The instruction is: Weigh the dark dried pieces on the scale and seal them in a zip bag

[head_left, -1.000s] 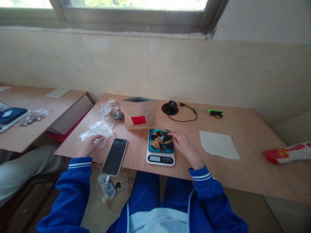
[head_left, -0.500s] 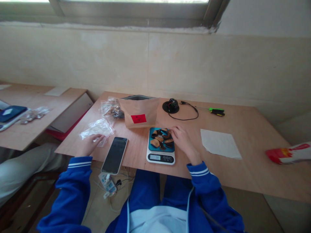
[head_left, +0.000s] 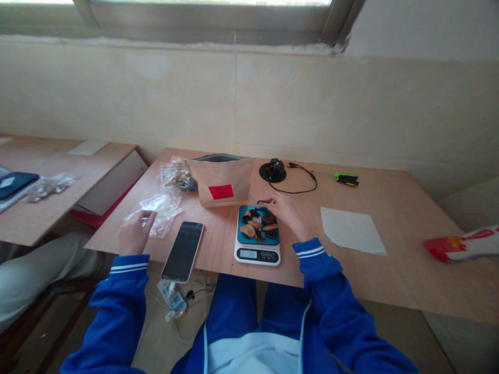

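Observation:
My right hand (head_left: pixel 286 212) pinches a thin dark-edged dried slice (head_left: pixel 262 201) just above the far edge of the scale's pan. Several brown dried slices (head_left: pixel 248 230) with dark rims lie on the blue pan of the white digital scale (head_left: pixel 238 254), whose small display is lit. My left hand (head_left: pixel 134 232) is at the near side of the clear plastic bags (head_left: pixel 166 210). Its thumb and fingers are apart, and nothing shows between them. The kraft pouch (head_left: pixel 239 182) with a red label stands behind the scale, its top open.
A phone (head_left: pixel 182 252) lies at the table's front edge. Filled clear bags (head_left: pixel 177 176) sit left of the pouch. Rightward are a black round-based device (head_left: pixel 275 171) with a cable, a green-and-black tool (head_left: pixel 346 179), white paper (head_left: pixel 353 231) and a red-and-white packet (head_left: pixel 448 246).
My right hand has lifted a dried slice off the pan and moved slightly away from me. My left hand has risen a little from the clear bags, its fingers turned upward.

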Tool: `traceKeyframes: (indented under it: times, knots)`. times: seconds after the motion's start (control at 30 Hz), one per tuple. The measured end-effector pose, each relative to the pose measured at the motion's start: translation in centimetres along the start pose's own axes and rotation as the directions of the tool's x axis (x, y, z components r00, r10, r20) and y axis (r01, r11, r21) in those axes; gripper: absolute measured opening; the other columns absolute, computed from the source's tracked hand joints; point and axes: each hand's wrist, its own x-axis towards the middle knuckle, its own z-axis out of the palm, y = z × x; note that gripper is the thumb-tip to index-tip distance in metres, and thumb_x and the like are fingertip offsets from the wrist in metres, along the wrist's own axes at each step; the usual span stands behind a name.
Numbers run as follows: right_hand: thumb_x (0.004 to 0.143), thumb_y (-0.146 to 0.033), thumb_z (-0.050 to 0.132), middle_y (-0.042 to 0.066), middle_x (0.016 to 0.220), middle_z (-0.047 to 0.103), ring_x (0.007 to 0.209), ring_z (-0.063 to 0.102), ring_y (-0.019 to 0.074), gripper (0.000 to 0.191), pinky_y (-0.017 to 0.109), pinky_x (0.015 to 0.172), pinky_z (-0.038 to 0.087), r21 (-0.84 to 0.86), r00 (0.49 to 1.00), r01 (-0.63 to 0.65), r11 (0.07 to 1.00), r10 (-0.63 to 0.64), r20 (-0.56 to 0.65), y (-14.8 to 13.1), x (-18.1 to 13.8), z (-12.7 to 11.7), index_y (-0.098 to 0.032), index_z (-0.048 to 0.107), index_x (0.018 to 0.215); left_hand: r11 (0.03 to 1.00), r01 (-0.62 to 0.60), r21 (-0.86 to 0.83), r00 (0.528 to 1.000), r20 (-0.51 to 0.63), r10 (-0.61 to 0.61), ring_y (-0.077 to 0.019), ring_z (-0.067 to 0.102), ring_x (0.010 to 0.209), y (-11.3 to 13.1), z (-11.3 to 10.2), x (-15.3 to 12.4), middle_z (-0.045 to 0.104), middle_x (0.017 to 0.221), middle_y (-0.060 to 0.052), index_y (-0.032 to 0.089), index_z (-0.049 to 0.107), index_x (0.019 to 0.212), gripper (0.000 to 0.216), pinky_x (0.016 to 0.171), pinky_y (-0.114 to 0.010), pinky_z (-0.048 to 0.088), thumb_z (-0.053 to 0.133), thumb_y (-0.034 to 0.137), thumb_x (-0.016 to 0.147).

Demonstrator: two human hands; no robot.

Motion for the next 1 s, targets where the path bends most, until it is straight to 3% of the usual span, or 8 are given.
traceKeyframes:
  times: [0.17, 0.33, 0.47, 0.67, 0.87, 1.0]
  knots:
    - [0.087, -0.021, 0.061, 0.01, 0.094, 0.073, 0.09, 0.066, 0.0241, 0.016, 0.034, 0.081, 0.049, 0.012, 0.997, 0.051, 0.999, -0.052, 0.05, 0.2, -0.7, -0.1, -0.017, 0.075, 0.093, 0.993, 0.069, -0.1, 0.966, -0.244, -0.091, -0.0244, 0.069, 0.081, 1.5, -1.9, -0.5, 0.072, 0.082, -0.009, 0.015, 0.069, 0.095, 0.037, 0.072, -0.031, 0.048, 0.052, 0.048, 0.087]
    - [0.093, -0.016, 0.049, 0.01, 0.11, 0.069, 0.105, 0.061, 0.022, 0.026, 0.036, 0.092, 0.047, 0.084, 0.992, 0.124, 0.989, -0.124, 0.005, 0.0, -1.0, -0.1, -0.017, 0.071, 0.108, 0.974, 0.023, -0.227, 0.905, -0.41, -0.117, -0.0207, 0.069, 0.074, 2.6, -2.9, -0.8, 0.073, 0.082, -0.009, 0.014, 0.069, 0.094, 0.037, 0.074, -0.03, 0.052, 0.055, 0.047, 0.086]
    - [0.09, -0.016, 0.056, 0.007, 0.113, 0.066, 0.109, 0.057, 0.0215, 0.026, 0.038, 0.096, 0.044, 0.138, 0.959, 0.255, 0.957, -0.269, 0.091, -1.4, -1.0, 0.0, -0.022, 0.069, 0.111, 0.963, -0.01, -0.271, 0.892, -0.437, -0.113, -0.0198, 0.068, 0.073, 3.2, -3.3, -1.0, 0.073, 0.083, -0.009, 0.013, 0.069, 0.094, 0.037, 0.075, -0.03, 0.054, 0.057, 0.047, 0.086]
    - [0.085, -0.013, 0.062, 0.009, 0.109, 0.069, 0.106, 0.058, 0.0278, 0.025, 0.048, 0.095, 0.038, 0.045, 0.939, 0.227, 0.973, -0.231, 0.253, -3.7, -0.2, 0.9, -0.022, 0.071, 0.106, 0.958, -0.049, -0.283, 0.901, -0.426, -0.08, -0.0205, 0.069, 0.076, 3.6, -3.5, -1.2, 0.072, 0.083, -0.01, 0.012, 0.069, 0.095, 0.039, 0.079, -0.032, 0.054, 0.057, 0.048, 0.086]
    - [0.088, -0.015, 0.059, 0.006, 0.113, 0.07, 0.106, 0.06, 0.0267, 0.027, 0.048, 0.098, 0.038, 0.079, 0.945, 0.244, 0.966, -0.256, 0.204, -3.1, 0.8, 1.9, -0.024, 0.07, 0.11, 0.959, -0.047, -0.278, 0.9, -0.428, -0.08, -0.0204, 0.069, 0.078, 3.2, -3.2, -1.5, 0.072, 0.083, -0.009, 0.013, 0.07, 0.095, 0.04, 0.081, -0.033, 0.054, 0.057, 0.05, 0.085]
    - [0.09, -0.015, 0.054, 0.008, 0.117, 0.068, 0.109, 0.061, 0.022, 0.031, 0.037, 0.095, 0.046, 0.231, 0.974, 0.2, 0.952, -0.219, 0.057, -1.5, -0.6, 0.3, -0.022, 0.066, 0.118, 0.936, -0.03, -0.351, 0.893, -0.429, -0.133, -0.0174, 0.065, 0.074, 3.2, -3.5, -1.8, 0.072, 0.085, -0.009, 0.013, 0.07, 0.097, 0.039, 0.075, -0.029, 0.054, 0.06, 0.048, 0.084]
